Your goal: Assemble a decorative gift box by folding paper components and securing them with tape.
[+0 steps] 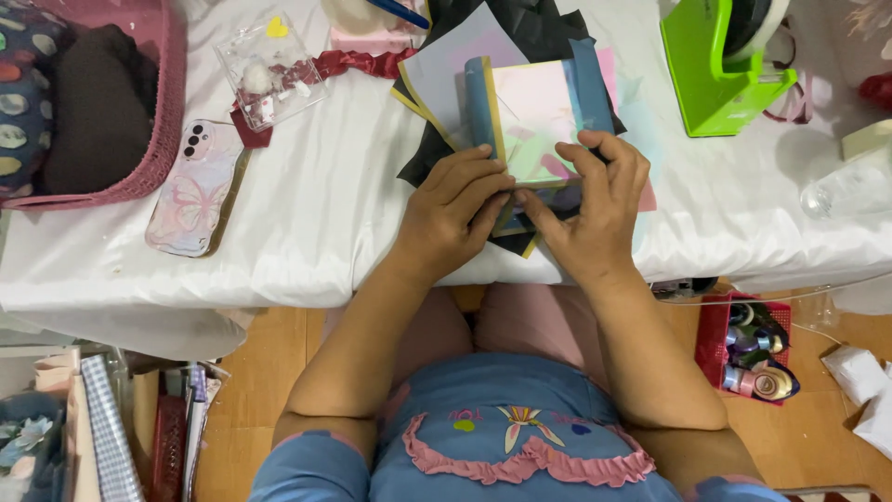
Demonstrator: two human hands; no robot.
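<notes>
A folded paper piece (537,121) with blue edges and a pale pink and green face lies near the front edge of a white-covered table (325,214). My left hand (452,212) presses its fingertips on the piece's lower left edge. My right hand (595,204) grips the lower right part, thumb and fingers pinching the paper. The two hands touch at the fingertips. Under the piece lie black sheets (534,26) and a pale lilac sheet (446,65).
A phone in a butterfly case (197,188) lies at left beside a pink basket (139,112). A clear box of small bits (269,70), a green tape dispenser (720,70) and a plastic bottle (850,186) stand on the table. A red basket of tape rolls (754,349) sits on the floor at right.
</notes>
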